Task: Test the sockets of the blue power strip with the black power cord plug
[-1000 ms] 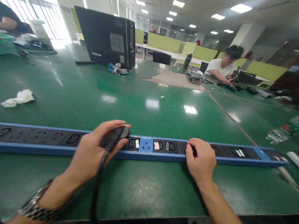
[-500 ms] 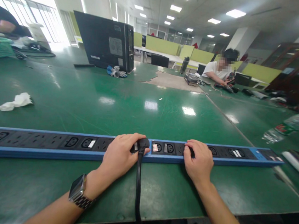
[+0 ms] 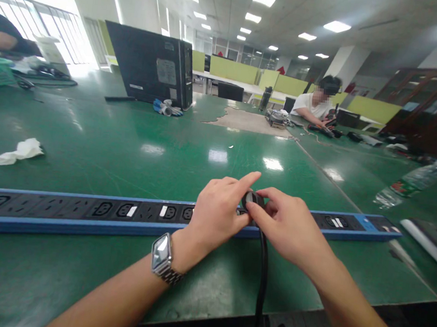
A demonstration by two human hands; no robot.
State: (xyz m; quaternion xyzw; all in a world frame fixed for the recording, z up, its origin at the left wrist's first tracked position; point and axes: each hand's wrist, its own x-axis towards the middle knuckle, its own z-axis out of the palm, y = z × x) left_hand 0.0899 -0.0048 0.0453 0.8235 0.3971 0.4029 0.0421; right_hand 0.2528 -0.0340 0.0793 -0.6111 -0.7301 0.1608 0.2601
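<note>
A black power plug [image 3: 252,200] is held just above the blue-edged power strip [image 3: 59,226], a little right of the view's middle. My right hand [image 3: 288,220] pinches it from the right, thumb across the plug's near side. From the left, my left hand [image 3: 222,205] also closes on it, thumb against the plug and index finger stretched out past it. A thick black cable [image 3: 263,272] hangs from the plug over the table's near edge. Black sockets run along the strip; those behind my hands are hidden, so I cannot tell whether the plug touches one.
The green table [image 3: 125,159] bears a crumpled tissue [image 3: 20,151] at left, a black computer case [image 3: 150,65] with gloves [image 3: 167,108] by it, and a plastic bottle [image 3: 409,183] at right. A person [image 3: 314,108] sits across; another person [image 3: 0,31] is far left.
My left hand has moved right along the strip with the plug and cable. My right hand has come off the strip's sockets and now grips the plug too.
</note>
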